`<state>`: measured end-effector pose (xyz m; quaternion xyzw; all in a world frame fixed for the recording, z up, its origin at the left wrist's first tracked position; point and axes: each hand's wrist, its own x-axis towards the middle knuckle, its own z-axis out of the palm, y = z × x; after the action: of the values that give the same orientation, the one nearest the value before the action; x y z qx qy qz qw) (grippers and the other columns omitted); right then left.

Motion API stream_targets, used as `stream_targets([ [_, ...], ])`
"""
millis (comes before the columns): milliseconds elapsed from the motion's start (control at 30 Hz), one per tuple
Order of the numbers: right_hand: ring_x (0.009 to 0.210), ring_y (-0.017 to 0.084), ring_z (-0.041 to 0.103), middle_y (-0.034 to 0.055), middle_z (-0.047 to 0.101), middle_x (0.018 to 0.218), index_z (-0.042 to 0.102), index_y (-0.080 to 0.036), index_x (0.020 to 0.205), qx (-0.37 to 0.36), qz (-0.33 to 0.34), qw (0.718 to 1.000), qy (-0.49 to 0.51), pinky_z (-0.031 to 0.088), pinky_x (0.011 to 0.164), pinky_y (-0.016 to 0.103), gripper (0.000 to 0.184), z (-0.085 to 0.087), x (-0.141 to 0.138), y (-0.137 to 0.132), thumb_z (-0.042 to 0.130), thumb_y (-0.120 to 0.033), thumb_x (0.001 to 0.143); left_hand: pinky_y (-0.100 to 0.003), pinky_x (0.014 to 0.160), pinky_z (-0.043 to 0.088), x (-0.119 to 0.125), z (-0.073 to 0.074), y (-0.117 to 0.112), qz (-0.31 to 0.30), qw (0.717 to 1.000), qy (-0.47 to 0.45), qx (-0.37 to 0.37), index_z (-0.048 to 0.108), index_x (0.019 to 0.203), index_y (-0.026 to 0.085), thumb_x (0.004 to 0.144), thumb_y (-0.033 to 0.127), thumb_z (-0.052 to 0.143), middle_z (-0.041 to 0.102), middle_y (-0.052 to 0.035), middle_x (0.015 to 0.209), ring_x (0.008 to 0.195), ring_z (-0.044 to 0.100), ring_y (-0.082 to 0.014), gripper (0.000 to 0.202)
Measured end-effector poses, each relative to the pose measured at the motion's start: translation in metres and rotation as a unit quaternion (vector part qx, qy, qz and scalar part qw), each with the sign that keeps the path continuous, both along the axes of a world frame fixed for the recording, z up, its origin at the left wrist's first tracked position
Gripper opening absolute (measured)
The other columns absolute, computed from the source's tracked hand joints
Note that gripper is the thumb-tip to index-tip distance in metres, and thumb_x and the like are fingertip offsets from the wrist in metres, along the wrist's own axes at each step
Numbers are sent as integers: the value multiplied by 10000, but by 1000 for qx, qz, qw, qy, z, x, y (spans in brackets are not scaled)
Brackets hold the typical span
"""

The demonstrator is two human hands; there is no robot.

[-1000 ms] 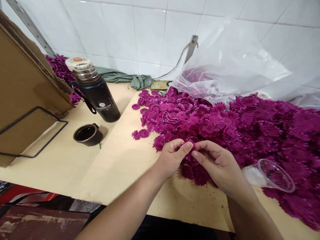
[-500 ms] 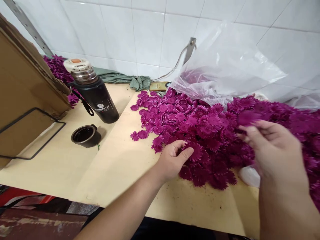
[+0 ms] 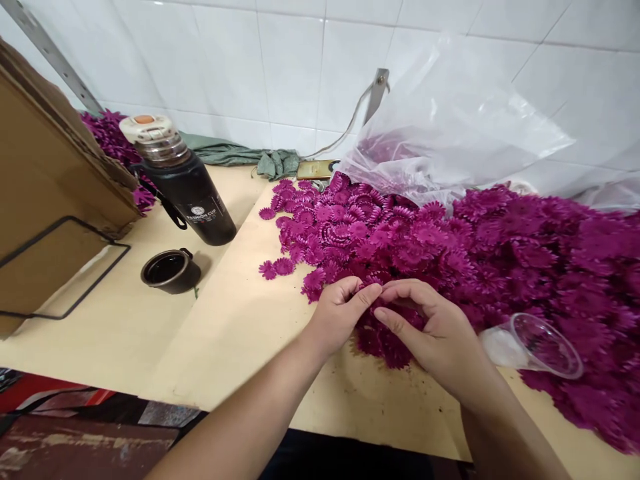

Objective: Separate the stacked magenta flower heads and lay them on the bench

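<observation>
My left hand (image 3: 343,310) is closed in a pinch on a purple artificial flower head, mostly hidden behind thumb and fingers. My right hand (image 3: 437,327) has come up against it, its curled forefinger touching the left thumb tip. The right thumb sits a little lower, and whatever these fingertips hold is hidden. Around and behind both hands spreads a large heap of purple artificial flower heads (image 3: 425,237) with flat, notched petals. Beside my right wrist a clear plastic cup (image 3: 547,347) lies on its side, with something white in its base.
A black bottle (image 3: 207,210) and a small dark cup (image 3: 180,277) stand on the left of the tan tabletop (image 3: 225,320). At far left are a cardboard box (image 3: 55,153) and a bent black wire frame (image 3: 93,287). Behind the heap rises a clear plastic bag (image 3: 450,120).
My right hand has moved left from the right part of the heap, where it held a flower head, to meet my left hand. The plastic cup has come into fuller view.
</observation>
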<state>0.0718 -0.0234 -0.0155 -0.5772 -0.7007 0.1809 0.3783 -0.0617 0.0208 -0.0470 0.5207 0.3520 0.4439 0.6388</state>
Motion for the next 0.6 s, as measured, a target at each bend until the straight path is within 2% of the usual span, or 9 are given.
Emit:
stream_targets([
  [100,751,185,632,29,665,809,621,-215,816,-44,-5,997,56,523,707,321,99,-4,2,3,617,-309,785,-242,539,280,-1,1,-2,-11,999,-35,-19,354,550,196,731,594,566,303,61,561,552,288,-89,486],
  [167,728,170,638,24,663,789,608,-210,815,-45,-14,995,90,527,691,294,91,-5,3,3,599,-299,793,-247,567,307,-2,2,-3,-24,998,-54,-20,390,570,194,754,599,535,352,51,572,570,331,-97,468],
  [267,692,145,635,10,657,755,602,-210,833,-39,-23,992,118,525,653,250,93,-6,3,3,571,-297,818,-252,616,341,-3,5,-4,-47,997,-55,-18,475,623,181,779,532,533,444,29,612,621,402,-110,389],
  [433,713,136,636,15,665,776,616,-209,855,-27,-37,993,108,520,651,227,124,-5,1,0,559,-317,835,-236,576,318,-1,3,-3,-35,998,-41,-27,475,662,181,710,408,626,391,56,609,584,358,-89,277],
  [600,686,148,639,25,670,761,609,-202,830,-54,-36,991,113,527,628,242,198,-4,-2,1,616,-397,794,-237,581,344,1,-2,-3,-18,1000,-14,17,501,658,176,701,315,621,443,44,618,592,398,-96,188],
])
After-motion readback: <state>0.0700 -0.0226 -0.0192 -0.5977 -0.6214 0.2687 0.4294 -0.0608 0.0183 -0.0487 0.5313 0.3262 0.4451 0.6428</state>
